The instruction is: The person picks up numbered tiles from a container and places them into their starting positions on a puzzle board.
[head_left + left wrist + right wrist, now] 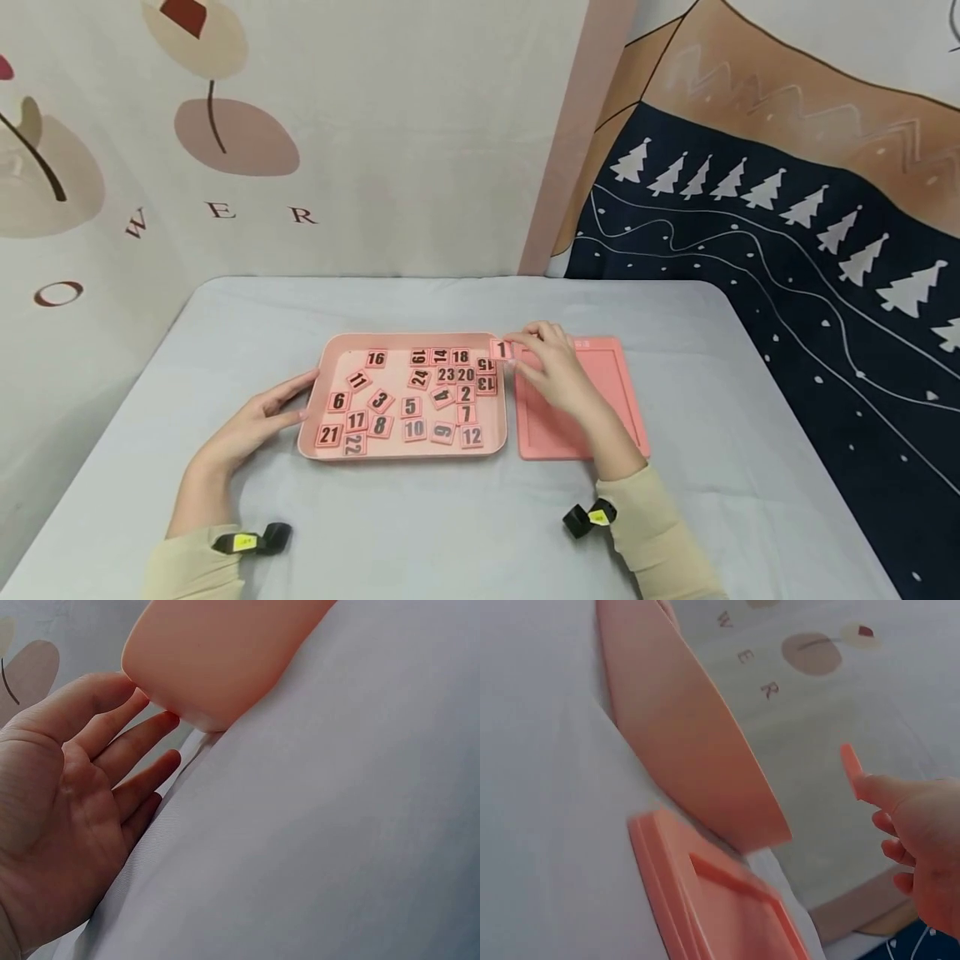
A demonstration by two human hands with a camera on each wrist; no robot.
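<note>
A pink tray (457,455) on the table holds several loose pink number tiles, among them the 16 tile (376,358) and the 21 tile (328,435). My left hand (251,425) touches the tray's left side with fingers extended; the left wrist view shows thumb and fingertips against the tray wall (217,660). Between thumb and fingers my right hand (558,371) pinches the number 1 tile (501,349), raised over the tray's upper right corner. In the right wrist view the tile (850,769) appears edge-on. Partly under the right hand lies a pink framed board (551,442).
The board stands close beside the tray's right side, with a narrow gap between. A pale cloth covers the table (420,533). Behind it hang a light printed curtain (412,167) and a dark cloth with white trees (750,242).
</note>
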